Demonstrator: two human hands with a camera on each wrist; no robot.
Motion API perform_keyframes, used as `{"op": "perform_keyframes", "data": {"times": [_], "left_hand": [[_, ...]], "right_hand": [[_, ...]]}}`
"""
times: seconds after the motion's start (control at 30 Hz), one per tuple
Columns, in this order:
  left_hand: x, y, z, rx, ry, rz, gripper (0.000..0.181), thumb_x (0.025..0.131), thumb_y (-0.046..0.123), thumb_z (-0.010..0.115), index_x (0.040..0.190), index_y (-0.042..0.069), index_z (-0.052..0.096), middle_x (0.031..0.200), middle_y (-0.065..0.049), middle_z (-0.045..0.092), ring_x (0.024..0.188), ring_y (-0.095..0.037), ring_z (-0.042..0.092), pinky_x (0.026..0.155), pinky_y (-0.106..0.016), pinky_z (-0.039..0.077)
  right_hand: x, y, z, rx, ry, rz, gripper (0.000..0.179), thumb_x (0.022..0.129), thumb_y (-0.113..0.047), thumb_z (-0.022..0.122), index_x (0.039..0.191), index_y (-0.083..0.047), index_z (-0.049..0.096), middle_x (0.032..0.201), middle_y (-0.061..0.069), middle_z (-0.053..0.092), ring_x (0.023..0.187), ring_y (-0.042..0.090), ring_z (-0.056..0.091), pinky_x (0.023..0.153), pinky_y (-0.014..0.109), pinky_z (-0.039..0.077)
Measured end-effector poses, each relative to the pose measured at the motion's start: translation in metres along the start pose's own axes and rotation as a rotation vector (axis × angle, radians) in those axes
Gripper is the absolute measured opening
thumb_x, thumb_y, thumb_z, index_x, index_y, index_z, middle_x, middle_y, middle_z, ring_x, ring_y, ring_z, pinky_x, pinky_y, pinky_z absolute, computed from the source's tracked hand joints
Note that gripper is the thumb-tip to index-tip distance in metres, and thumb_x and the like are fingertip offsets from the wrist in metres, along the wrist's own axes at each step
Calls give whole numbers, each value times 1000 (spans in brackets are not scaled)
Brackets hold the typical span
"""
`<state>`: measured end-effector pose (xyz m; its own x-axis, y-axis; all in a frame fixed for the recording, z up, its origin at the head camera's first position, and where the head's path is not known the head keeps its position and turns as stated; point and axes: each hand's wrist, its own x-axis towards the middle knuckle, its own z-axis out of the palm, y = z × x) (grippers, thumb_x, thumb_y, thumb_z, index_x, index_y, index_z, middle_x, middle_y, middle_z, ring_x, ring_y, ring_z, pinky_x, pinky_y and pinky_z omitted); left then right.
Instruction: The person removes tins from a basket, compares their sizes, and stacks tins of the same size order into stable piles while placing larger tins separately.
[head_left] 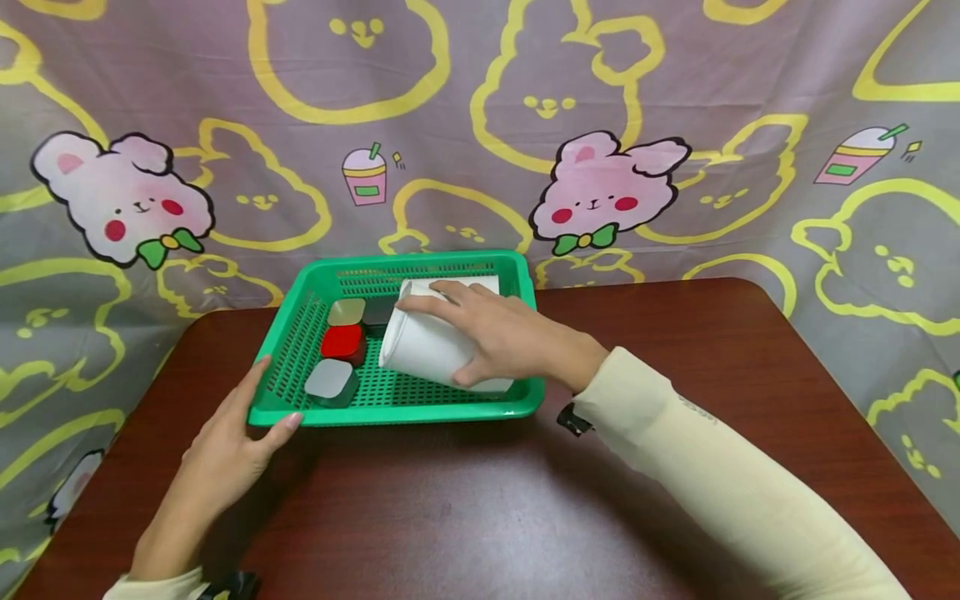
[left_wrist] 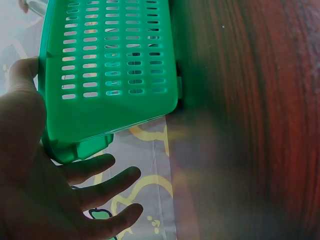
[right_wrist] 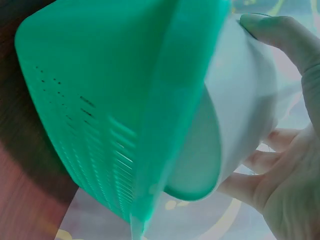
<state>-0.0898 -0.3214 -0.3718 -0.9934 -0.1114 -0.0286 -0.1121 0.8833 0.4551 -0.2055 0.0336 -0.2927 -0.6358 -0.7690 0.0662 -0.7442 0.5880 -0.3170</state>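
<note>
A green slotted plastic basket (head_left: 397,412) stands on the table. My right hand (head_left: 510,337) grips a white cylindrical container (head_left: 427,342) from above, thumb on the near side and fingers over the far side. The container lies tilted over the basket's right half; its round end shows in the right wrist view, beside the basket wall. My left hand (head_left: 225,450) touches the basket's near left corner, thumb by the front rim and other fingers extended along the left side. Inside the basket are small square-topped pieces: red (head_left: 343,343), light grey (head_left: 332,382), cream (head_left: 347,312) and dark (head_left: 377,312).
The dark red-brown wooden table (head_left: 450,508) extends in front of the basket and to both sides. Behind it hangs a grey-mauve cloth (head_left: 465,167) printed with yellow outlines and cartoon rabbits.
</note>
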Motion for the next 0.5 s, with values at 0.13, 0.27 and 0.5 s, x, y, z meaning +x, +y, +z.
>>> {"op": "perform_keyframes", "data": {"times": [0.13,0.27,0.5], "left_hand": [[0,0,0,3,7,1,98,99,61,62,170,31,2,168,-30,26,136,-61,41,89,-83,36],[0,0,0,11,13,2,97,99,60,62,170,32,2,168,-29,26,136,-61,41,88,-84,36],[0,2,0,6,1,-2,97,100,60,61,170,32,0,169,-29,24,138,-61,39,89,-84,36]], "right_hand": [[-6,3,-6,58,66,-27,100,82,-34,89,163,-37,31,165,5,38,141,27,43,97,48,56],[-12,9,-10,112,150,-64,99,81,-30,90,162,-32,33,162,5,41,140,26,44,97,47,57],[-26,21,-12,137,350,-149,94,79,-27,92,157,-23,40,159,9,45,137,29,48,93,47,59]]}}
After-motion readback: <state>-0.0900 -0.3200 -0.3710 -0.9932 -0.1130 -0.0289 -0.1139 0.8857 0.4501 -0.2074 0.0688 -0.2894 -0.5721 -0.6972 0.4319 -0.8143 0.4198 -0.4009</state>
